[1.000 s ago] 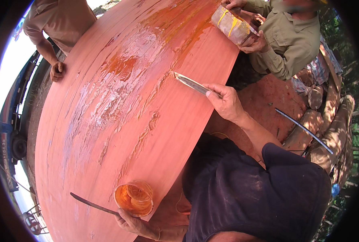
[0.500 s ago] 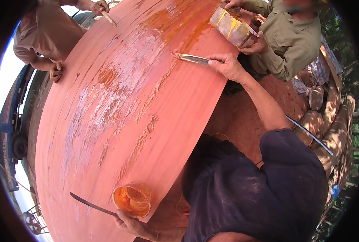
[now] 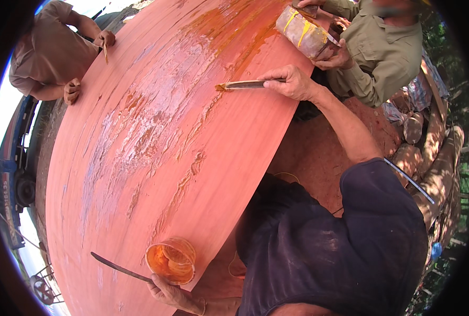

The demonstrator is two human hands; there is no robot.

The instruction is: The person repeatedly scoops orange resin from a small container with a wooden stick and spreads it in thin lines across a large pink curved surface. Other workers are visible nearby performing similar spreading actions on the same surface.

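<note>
My right hand point(image 3: 293, 83) is closed around a narrow spatula point(image 3: 245, 84), its tip smeared with brown-orange paste. The tip is at a ridge of paste on the long reddish wooden panel point(image 3: 229, 158). Wet, wrinkled streaks of orange and brown coat the panel's middle and far part. Near its lower edge, my left hand point(image 3: 168, 293) grips a thin, dark, slightly curved strip point(image 3: 119, 266), which sticks out leftward. A tub point(image 3: 184, 252) with orange paste inside tilts right beside those fingers; whether the hand also supports it is unclear.
Across the panel at the left, a person in brown point(image 3: 55, 52) holds a small stick. At the upper right, another person in an olive shirt point(image 3: 374, 58) holds a yellow-streaked can point(image 3: 303, 34). Logs point(image 3: 435, 168) lie at the right; a vehicle point(image 3: 18, 174) stands far left.
My right hand and the spatula have moved a little left, the tip also downward. The person in brown has drawn the stick back leftward. My left hand has hardly moved.
</note>
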